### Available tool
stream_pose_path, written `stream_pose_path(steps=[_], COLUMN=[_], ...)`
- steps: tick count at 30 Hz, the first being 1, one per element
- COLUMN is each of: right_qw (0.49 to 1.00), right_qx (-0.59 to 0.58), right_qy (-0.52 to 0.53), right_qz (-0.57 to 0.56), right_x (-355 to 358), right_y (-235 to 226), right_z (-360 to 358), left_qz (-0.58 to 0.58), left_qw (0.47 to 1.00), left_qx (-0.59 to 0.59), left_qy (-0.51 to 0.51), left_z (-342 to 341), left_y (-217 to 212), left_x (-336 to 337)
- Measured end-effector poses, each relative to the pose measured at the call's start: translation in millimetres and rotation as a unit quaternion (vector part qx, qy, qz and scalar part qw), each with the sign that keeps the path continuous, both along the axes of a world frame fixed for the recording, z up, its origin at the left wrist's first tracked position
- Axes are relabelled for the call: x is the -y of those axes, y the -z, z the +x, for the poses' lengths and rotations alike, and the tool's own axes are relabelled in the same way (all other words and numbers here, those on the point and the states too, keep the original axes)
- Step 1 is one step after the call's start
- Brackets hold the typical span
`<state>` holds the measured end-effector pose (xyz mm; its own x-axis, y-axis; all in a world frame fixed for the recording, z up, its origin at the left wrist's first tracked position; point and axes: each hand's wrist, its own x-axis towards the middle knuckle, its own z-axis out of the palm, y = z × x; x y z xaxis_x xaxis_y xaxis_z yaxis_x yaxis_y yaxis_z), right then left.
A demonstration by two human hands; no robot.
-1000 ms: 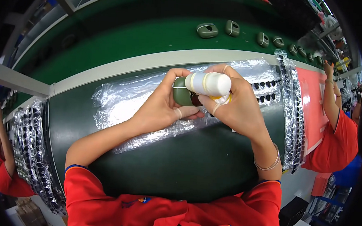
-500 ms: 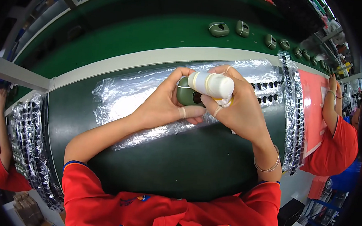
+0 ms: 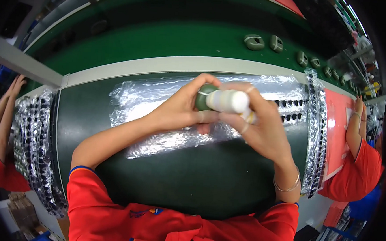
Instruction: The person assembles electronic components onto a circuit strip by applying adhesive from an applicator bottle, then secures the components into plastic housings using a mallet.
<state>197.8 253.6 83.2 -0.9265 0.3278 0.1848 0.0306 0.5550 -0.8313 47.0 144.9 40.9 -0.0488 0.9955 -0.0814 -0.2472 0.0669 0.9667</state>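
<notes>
My left hand [image 3: 180, 111] is closed around a small rounded dark-green case [image 3: 202, 99] with a pale line across it. In my right hand [image 3: 265, 125] is a white, bottle-like cylinder [image 3: 227, 100] with yellowish bands, lying crosswise over the case's right side. Motion blurs the cylinder and the right fingers. Another white and yellow piece shows beneath it, too blurred to name. Pale bands or tape wrap some of my fingers on both hands. Under both hands, clear plastic sheeting [image 3: 150, 102] covers part of the dark-green work surface [image 3: 189, 177].
Several similar green cases [image 3: 254, 42] stand on the green belt [image 3: 162, 39] beyond a pale rail [image 3: 138, 68]. Strips of small black parts in plastic lie at the left [image 3: 37, 133] and right [image 3: 313, 141]. Co-workers' arms [image 3: 354, 126] show at both sides, near a red sheet [image 3: 336, 129].
The surroundings have shifted slightly right and down in the picture. My right hand has moved over the case, and the case's dark opening is now hidden. Both hands keep their holds.
</notes>
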Motion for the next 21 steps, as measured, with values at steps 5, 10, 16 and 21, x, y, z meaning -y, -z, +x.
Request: stream_pose_path(steps=[5, 10, 16, 21], right_qw=[0.995, 0.994, 0.985, 0.988], right_qx=[0.021, 0.078, 0.093, 0.15], right_qy=[0.07, 0.056, 0.102, -0.008], right_qz=[-0.073, -0.049, -0.108, -0.034], right_x=[4, 17, 23, 36], right_y=[-17, -7, -15, -21], right_z=[7, 2, 7, 9], left_qz=[0.046, -0.105, 0.164, 0.152], left_qw=[0.889, 0.704, 0.71, 0.761], left_qx=[-0.406, -0.638, -0.61, -0.629], left_qy=[-0.205, -0.295, -0.313, -0.039], left_z=[-49, -129, -71, -22], left_y=[19, 46, 52, 63], left_x=[-38, -78, -54, 84])
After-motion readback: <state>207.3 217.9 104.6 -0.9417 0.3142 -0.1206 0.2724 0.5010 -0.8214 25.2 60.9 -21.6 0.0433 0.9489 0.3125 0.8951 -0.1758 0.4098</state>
